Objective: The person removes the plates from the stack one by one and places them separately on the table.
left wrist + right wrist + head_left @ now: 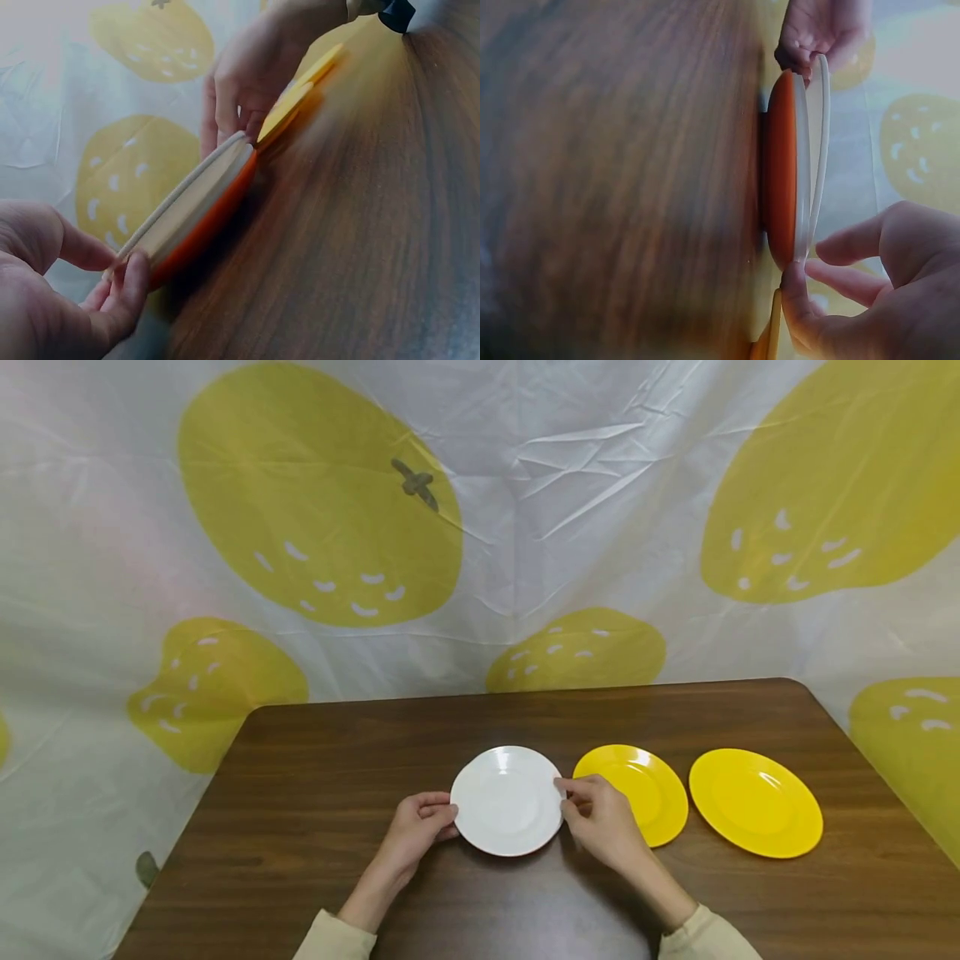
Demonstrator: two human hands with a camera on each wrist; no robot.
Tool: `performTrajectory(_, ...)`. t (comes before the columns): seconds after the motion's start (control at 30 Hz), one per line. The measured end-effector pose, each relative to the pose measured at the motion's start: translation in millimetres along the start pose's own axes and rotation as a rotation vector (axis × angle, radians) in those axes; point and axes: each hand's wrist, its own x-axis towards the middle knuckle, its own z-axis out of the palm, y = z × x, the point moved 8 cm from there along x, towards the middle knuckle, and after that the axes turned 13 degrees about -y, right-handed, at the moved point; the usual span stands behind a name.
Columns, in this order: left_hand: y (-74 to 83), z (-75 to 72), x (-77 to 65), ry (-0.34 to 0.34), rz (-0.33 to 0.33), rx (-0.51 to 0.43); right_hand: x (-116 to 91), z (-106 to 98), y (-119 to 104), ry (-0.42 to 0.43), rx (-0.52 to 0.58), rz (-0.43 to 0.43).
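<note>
A white plate (506, 802) lies face up between the two hands at the middle of the table. My left hand (416, 829) pinches its left rim between thumb and fingers. On the opposite rim is my right hand (609, 822), with thumb and index finger at the edge. Seen edge-on in the right wrist view, the top plate tilts slightly over a second white rim (802, 165), with an orange plate (781, 172) beneath. That orange underside is hidden in the head view.
Two yellow plates, a nearer one (637, 802) partly behind the right hand and another (756, 803) farther right, rest on the brown wooden table (315, 777). A white cloth with yellow fruit shapes (322, 502) hangs behind the table's back edge.
</note>
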Motion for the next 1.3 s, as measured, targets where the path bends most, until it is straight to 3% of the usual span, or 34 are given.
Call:
performTrajectory(0.17, 0.8, -1.6, -0.6, 0.037, 0.027, -0.065, 0.5, 1.3, -1.7, -0.024, -0.007, 0.005)
performTrajectory(0.27, 5.2, -3.9, -2.7, 0.087, 0.056, -0.06, 1.5, 3.5, -1.4, -0.046, -0.018, 0.013)
performTrajectory(0.47, 12.5, -10.7, -5.3, 0.125, 0.09, -0.005, 3.0, 5.1, -2.6, -0.055, -0.076, -0.006)
performTrajectory(0.7, 17.4, -31.1, -10.9, 0.19, 0.087, 0.029, 3.8, 5.5, -5.5, -0.054, -0.106, -0.02)
performTrajectory(0.93, 14.1, -54.0, -19.0, 0.254, 0.071, -0.003, 4.0, 7.1, -8.3, -0.058, -0.116, -0.023)
performTrajectory(1.3, 13.1, -79.2, -28.8, 0.299, 0.082, -0.006, 2.5, 6.0, -9.3, -0.062, -0.132, -0.014)
